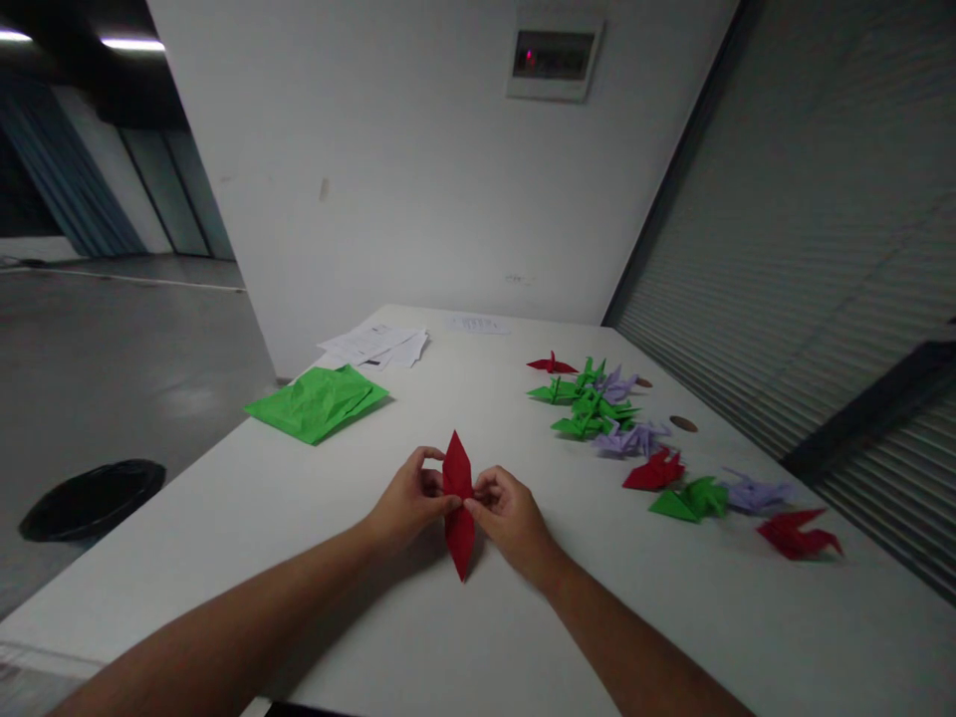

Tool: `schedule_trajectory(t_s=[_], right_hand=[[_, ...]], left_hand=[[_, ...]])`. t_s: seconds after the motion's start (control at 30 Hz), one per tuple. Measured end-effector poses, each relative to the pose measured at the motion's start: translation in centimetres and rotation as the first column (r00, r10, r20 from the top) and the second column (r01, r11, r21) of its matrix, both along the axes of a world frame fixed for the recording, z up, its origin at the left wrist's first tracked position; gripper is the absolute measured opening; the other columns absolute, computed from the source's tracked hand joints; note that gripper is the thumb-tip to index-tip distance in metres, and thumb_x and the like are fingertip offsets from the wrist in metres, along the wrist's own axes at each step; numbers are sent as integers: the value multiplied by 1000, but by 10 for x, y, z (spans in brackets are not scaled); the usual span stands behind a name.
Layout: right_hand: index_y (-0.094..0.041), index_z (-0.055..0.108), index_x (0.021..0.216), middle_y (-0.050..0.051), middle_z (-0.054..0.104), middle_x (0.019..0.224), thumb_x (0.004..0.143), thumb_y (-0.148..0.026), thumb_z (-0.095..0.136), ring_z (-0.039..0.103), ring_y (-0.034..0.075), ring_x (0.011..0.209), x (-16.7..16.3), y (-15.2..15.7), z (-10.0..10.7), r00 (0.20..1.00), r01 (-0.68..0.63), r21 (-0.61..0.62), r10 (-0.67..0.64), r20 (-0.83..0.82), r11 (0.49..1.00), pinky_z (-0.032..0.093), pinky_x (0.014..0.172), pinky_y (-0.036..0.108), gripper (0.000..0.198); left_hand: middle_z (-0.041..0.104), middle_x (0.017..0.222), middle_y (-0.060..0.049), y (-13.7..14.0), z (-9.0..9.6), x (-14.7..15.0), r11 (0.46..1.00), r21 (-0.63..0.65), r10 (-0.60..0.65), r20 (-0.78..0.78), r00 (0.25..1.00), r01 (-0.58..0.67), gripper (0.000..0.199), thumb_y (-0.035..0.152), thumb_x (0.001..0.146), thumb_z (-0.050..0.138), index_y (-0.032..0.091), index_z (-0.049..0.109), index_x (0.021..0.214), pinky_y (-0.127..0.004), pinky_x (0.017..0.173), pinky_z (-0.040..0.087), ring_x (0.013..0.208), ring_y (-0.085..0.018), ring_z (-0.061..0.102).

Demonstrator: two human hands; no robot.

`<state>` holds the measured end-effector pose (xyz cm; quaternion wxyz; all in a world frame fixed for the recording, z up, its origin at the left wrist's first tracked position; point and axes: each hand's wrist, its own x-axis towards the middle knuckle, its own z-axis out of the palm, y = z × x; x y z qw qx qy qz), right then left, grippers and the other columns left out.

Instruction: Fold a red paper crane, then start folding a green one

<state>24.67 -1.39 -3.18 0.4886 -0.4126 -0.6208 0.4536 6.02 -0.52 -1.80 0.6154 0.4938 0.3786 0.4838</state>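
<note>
Between my hands is a red folded origami paper (460, 546), long and pointed at both ends, one tip away from me and one towards me. My left hand (415, 495) pinches it from the left, with the thumb across its middle. From the right, my right hand (514, 516) grips the same paper, thumb and fingers closed at its centre. Both thumbs nearly meet there and hide part of the folds.
On the white table (358, 617), several folded paper cranes (590, 410) in green, purple and red lie to the right. Green paper sheets (318, 400) rest at the left edge, printed papers (373, 344) behind them. A black-lined bin (94, 498) stands on the floor at left.
</note>
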Motion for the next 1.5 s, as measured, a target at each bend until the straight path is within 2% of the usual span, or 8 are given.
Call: schedule_trajectory(t_s=[0.23,0.43,0.57,0.67,0.77,0.9,1.13,1.5], right_hand=[[-22,58,84,0,64,80,80,-28,70,65,19,74,1,-1,4,996,-13,37,10,85,999,50,67,31,15],[-22,58,96,2,69,86,81,-22,65,70,19,82,3,-3,4,994,-60,63,54,90,996,53,71,30,16],[-23,58,111,3,74,94,83,-15,61,72,18,85,4,-5,5,987,-105,113,90,134,988,56,75,30,29],[-23,58,128,4,76,101,85,-11,60,72,18,84,6,-6,5,969,-136,193,90,228,972,57,77,32,45],[-24,58,136,7,75,109,85,-10,61,71,19,89,10,-6,4,952,-153,279,66,299,948,58,81,34,54],[-24,61,138,8,73,116,84,-9,63,70,21,96,13,-4,4,940,-179,317,66,336,931,59,86,37,56],[-25,63,137,8,70,111,84,-7,64,67,21,94,13,-6,8,917,-208,351,58,394,913,58,83,35,56],[-25,64,135,8,70,111,85,-5,60,66,20,94,13,-6,12,918,-232,369,76,390,900,57,84,35,54]], left_hand=[[68,73,4,-1,0,-2,1000,-23,15,-3,1000,-15,72,24,62,93,21,48,119,-26,64,51,66,-16,66],[69,74,3,-1,4,-5,998,-49,33,34,999,-31,72,28,61,96,22,48,115,-27,64,52,66,-17,68],[71,75,2,0,3,-5,998,-52,49,66,997,-45,72,29,61,96,22,47,114,-28,65,55,67,-17,69],[72,75,1,1,3,-6,997,-58,57,76,996,-53,71,30,61,96,21,47,111,-29,65,55,66,-18,69],[71,74,2,1,3,-5,996,-56,68,74,995,-64,68,31,63,95,22,48,110,-28,64,53,65,-18,69],[70,73,3,1,0,-5,998,-35,59,84,995,-56,66,32,65,94,22,47,110,-26,62,51,64,-17,69],[69,70,4,2,-4,-6,1000,-1,14,94,995,-14,63,34,67,94,24,43,102,-24,59,49,60,-15,66],[70,72,0,-2,3,-8,1000,22,-21,62,998,20,48,39,69,93,20,58,96,-26,61,49,63,-15,66]])
